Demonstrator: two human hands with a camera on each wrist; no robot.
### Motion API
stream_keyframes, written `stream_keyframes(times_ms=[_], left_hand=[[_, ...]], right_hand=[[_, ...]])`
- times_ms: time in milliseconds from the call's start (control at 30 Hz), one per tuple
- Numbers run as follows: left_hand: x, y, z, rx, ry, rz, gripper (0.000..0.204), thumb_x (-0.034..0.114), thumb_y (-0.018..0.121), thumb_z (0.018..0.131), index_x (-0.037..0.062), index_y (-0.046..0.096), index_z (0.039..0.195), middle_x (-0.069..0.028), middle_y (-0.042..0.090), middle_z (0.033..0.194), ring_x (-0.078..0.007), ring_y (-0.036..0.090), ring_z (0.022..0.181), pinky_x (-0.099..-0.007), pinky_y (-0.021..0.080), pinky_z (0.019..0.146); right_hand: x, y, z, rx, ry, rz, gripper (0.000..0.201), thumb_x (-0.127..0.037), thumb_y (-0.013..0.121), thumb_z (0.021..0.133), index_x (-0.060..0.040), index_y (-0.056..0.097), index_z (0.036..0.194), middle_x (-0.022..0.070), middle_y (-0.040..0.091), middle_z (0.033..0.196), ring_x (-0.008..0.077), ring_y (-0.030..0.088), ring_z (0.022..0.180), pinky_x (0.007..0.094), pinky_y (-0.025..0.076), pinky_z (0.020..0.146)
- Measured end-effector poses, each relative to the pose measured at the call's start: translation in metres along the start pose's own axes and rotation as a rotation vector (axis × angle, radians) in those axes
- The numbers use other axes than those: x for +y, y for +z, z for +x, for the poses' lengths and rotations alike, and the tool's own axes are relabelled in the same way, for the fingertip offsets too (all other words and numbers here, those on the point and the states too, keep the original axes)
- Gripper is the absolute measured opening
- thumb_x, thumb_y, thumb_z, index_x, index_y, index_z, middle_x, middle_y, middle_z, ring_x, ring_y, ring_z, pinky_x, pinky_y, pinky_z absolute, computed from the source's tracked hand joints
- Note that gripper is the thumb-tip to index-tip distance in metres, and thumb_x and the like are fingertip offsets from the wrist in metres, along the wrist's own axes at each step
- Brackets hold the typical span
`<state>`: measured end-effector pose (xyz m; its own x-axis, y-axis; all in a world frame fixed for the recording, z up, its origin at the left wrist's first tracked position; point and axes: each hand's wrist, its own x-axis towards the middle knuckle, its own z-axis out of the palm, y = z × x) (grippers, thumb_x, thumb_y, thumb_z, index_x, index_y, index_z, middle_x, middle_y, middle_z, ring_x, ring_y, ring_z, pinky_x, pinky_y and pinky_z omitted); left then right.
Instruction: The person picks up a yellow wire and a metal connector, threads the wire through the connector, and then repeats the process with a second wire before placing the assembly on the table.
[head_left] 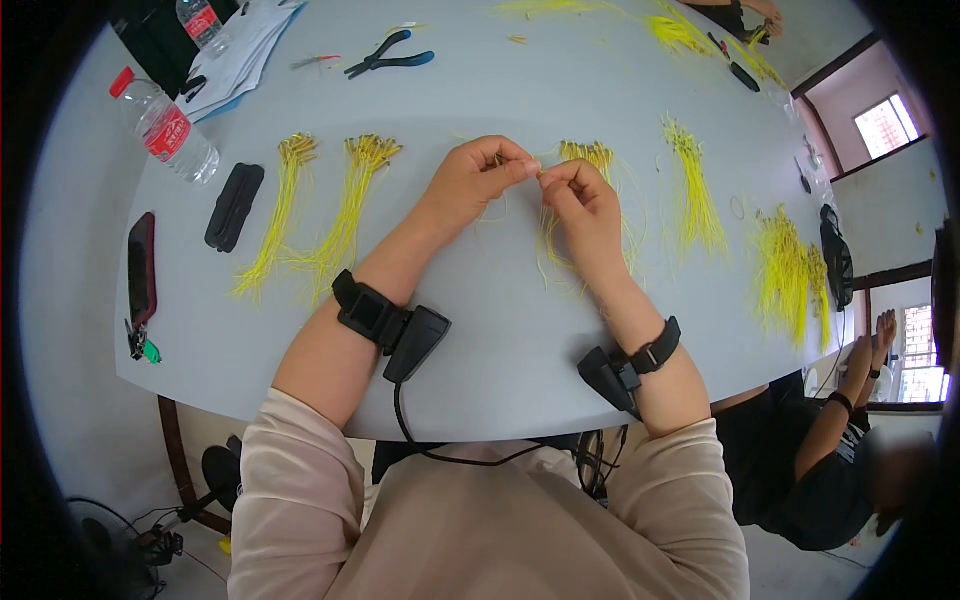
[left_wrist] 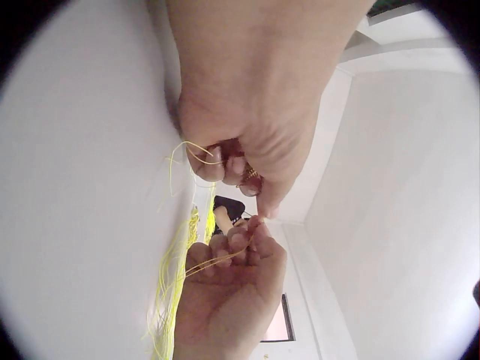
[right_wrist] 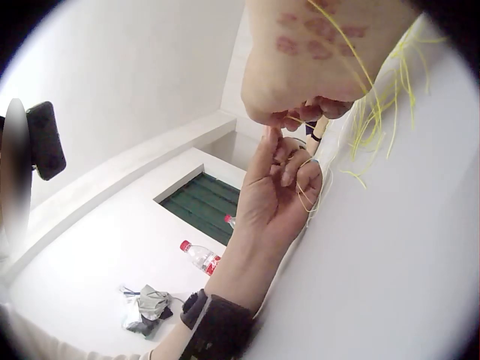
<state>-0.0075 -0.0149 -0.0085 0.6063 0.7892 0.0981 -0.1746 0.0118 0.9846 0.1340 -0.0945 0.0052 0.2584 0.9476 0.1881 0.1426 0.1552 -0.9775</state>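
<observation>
ok so, left hand (head_left: 478, 183): thumb and forefinger pinch at the tips, other fingers curled in, with a fine yellow loop hanging off them.
right hand (head_left: 588, 212): pinching too, fingertips right up against the left ones.
thin yellow strand (left_wrist: 217, 260): runs across the right palm up to where the fingertips meet, over the smooth pale grey table (head_left: 500, 345). can't tell exactly what sits between the tips, too small.
gold-tipped yellow bundles: one (head_left: 348, 205) and another (head_left: 275, 220) left of the hands, one (head_left: 598, 157) just behind the right hand.
all-yellow bundle (head_left: 695, 185): over to the right, bigger yellow heap (head_left: 785, 265) past it.
black pliers with blue grips (head_left: 385, 62): beyond the hands, jaws a bit apart.
clear plastic bottle with red cap (head_left: 165, 127): far left, near a black oblong case (head_left: 235, 208).
</observation>
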Motion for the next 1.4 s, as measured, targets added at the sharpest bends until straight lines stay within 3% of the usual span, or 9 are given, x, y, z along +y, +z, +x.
stream_keyframes(times_ms=[500,800,900,1300,1400], left_hand=[[-0.001,0.003,-0.001,-0.040,0.110,0.167,0.015,0.022,0.058,0.086,0.0072,0.058,0.085,0.0055,0.054,0.077,-0.0030,0.041,0.068,-0.0188,0.034,0.062],[-0.004,0.002,0.000,-0.068,0.099,0.187,0.016,0.021,0.057,0.088,0.0055,0.057,0.088,0.0053,0.053,0.080,-0.0028,0.044,0.074,-0.0192,0.037,0.068],[-0.007,0.004,0.002,-0.022,0.162,0.167,0.015,0.020,0.058,0.086,0.0044,0.059,0.086,0.0041,0.053,0.072,-0.0036,0.043,0.065,-0.0195,0.037,0.059],[-0.011,0.006,0.002,-0.037,0.192,0.207,0.016,0.019,0.058,0.085,0.0039,0.060,0.087,0.0041,0.053,0.071,-0.0035,0.042,0.063,-0.0200,0.036,0.057],[-0.008,0.004,0.001,-0.087,0.111,0.232,0.015,0.020,0.056,0.088,0.0050,0.057,0.089,0.0059,0.052,0.079,-0.0022,0.042,0.071,-0.0186,0.037,0.065]], right_hand=[[0.002,-0.004,0.003,-0.087,0.038,0.068,0.009,-0.011,0.057,0.083,-0.0033,0.058,0.080,-0.0019,0.055,0.066,0.0026,0.047,0.063,0.0183,0.036,0.057],[0.004,-0.005,0.002,-0.060,0.019,0.105,0.004,-0.005,0.055,0.080,-0.0029,0.057,0.083,-0.0010,0.056,0.074,0.0046,0.052,0.068,0.0188,0.042,0.065],[0.002,-0.005,0.002,-0.063,0.044,0.114,0.005,-0.005,0.055,0.079,-0.0026,0.056,0.084,-0.0004,0.056,0.076,0.0051,0.053,0.069,0.0193,0.043,0.067],[0.009,-0.008,0.004,-0.062,-0.029,-0.017,0.002,-0.004,0.056,0.077,-0.0041,0.055,0.080,-0.0031,0.055,0.072,0.0029,0.047,0.065,0.0183,0.038,0.060],[0.004,-0.004,0.003,-0.021,0.004,0.117,0.002,-0.005,0.055,0.079,-0.0046,0.056,0.081,-0.0024,0.055,0.071,0.0029,0.046,0.063,0.0183,0.036,0.058]])
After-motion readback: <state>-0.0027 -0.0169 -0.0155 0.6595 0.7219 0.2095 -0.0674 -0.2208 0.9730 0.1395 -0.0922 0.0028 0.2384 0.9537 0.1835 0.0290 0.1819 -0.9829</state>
